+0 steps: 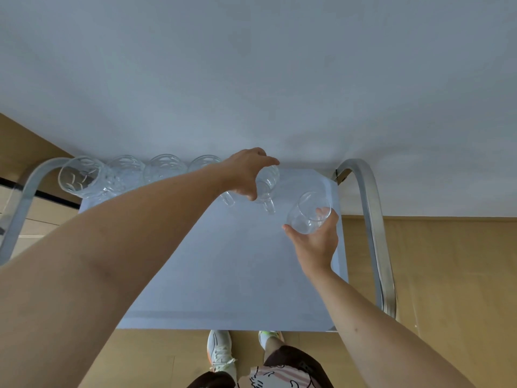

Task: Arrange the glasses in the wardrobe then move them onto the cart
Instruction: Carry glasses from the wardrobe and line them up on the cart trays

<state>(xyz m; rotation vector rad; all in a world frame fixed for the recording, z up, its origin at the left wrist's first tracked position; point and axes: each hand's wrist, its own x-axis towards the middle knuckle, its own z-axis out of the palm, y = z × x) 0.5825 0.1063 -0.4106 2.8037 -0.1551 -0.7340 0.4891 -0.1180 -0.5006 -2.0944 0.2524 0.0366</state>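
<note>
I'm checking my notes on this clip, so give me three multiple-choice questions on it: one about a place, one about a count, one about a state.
1. Where does the row of glasses stand?
A. along the far edge of the cart top
B. on the floor
C. at the near edge of the cart top

2. How many hands hold or reach a glass?
A. none
B. one
C. two

3. How is the right hand?
A. flat on the cart
B. gripping a glass
C. hanging idle

Answers: 1 A, the row lines the edge by the wall. 2 C, the left hand grips a handled glass from above. 3 B, its fingers wrap the glass from below.
</note>
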